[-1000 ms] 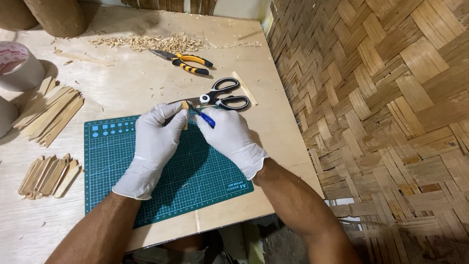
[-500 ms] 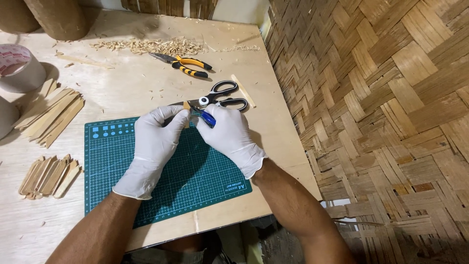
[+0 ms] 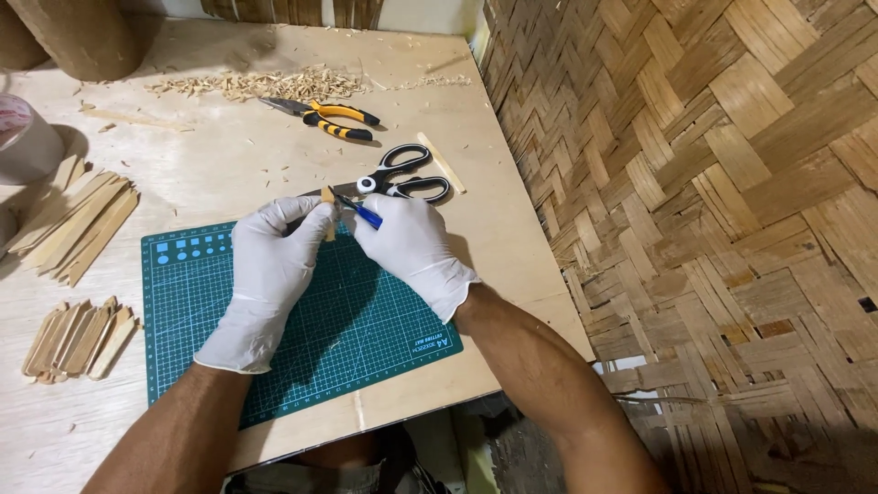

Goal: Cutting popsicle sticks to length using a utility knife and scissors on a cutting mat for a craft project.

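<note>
Both my hands wear white gloves and meet over the far edge of a green cutting mat [image 3: 302, 329]. My left hand [image 3: 267, 265] pinches a small wooden piece [image 3: 328, 209] between thumb and fingers. My right hand [image 3: 407, 247] grips a blue-handled tool [image 3: 362, 213] like a pen, its tip against the wooden piece. Black-handled scissors [image 3: 402, 178] lie just beyond my hands.
Yellow-and-black pliers [image 3: 329, 117] and a line of wood shavings [image 3: 256, 85] lie farther back. Stacks of wooden strips [image 3: 78, 224] and short pointed pieces [image 3: 78, 338] sit left of the mat. A tape roll [image 3: 23, 137] is at far left. A woven bamboo wall [image 3: 695, 201] stands on the right.
My hands stay together at the mat's far edge, with the tool still worked against the wooden piece. The camera has shifted only slightly.
</note>
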